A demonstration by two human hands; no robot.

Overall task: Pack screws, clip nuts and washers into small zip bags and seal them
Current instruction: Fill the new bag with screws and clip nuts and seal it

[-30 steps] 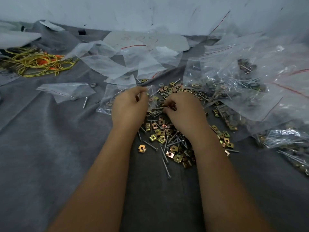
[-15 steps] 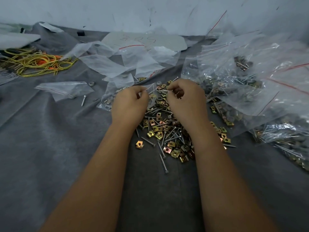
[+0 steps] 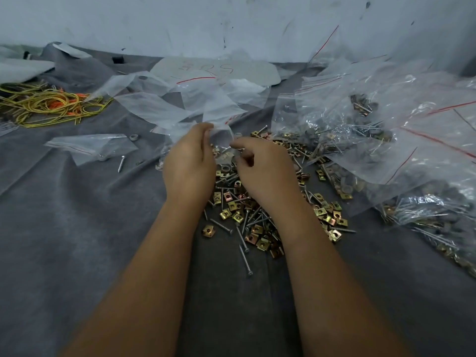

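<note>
I saw loose hardware pile (image 3: 247,210) centre on cloth (image 3: 77,240) | filled bags (image 3: 386,140) right of it | empty bags (image 3: 180,104) behind | wire bundle (image 3: 46,106) far left | lone screw (image 3: 121,163) left of pile

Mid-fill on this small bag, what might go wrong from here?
1. The left hand and right hand pinch a small zip bag directly over the loose pile of screws and clip nuts; dropped parts would vanish into it, spoiling the count.
2. Screw points may pierce the thin film.
3. The filled bags crowd the right hand; an elbow could shift them.
</note>
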